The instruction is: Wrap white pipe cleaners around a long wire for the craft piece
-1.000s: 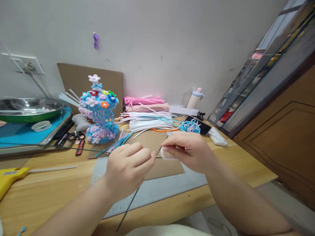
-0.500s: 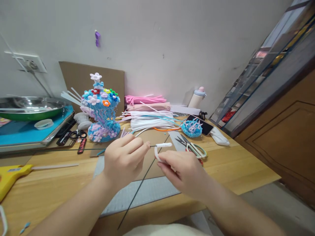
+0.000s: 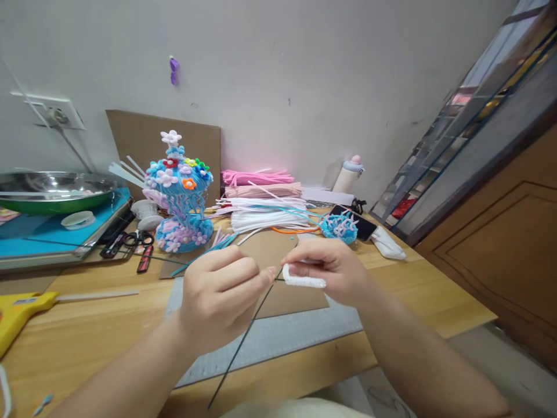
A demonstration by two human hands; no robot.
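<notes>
My left hand is closed, pinching a thin dark floral wire that stretches out to the left. The wire's short end pokes from the fingertips into a white pipe cleaner, which is wrapped tightly along it. In the fingers of my right hand is the pipe cleaner's loose part, bent back above the wrapped stretch. Both hands are raised over the table, fingertips a short way apart. Below them a second dark wire lies slantwise across a grey mat and a cardboard sheet.
Behind stand a blue flowered pipe-cleaner piece, bundles of white pipe cleaners and pink ones, and a small blue basket-like piece. At left are a yellow glue gun, black-handled scissors and a metal basin.
The white-wrapped wire end has lowered and tilted slightly. My right hand has moved from below it to above, carrying the loose pipe cleaner around, and now covers the pale-handled scissors.
</notes>
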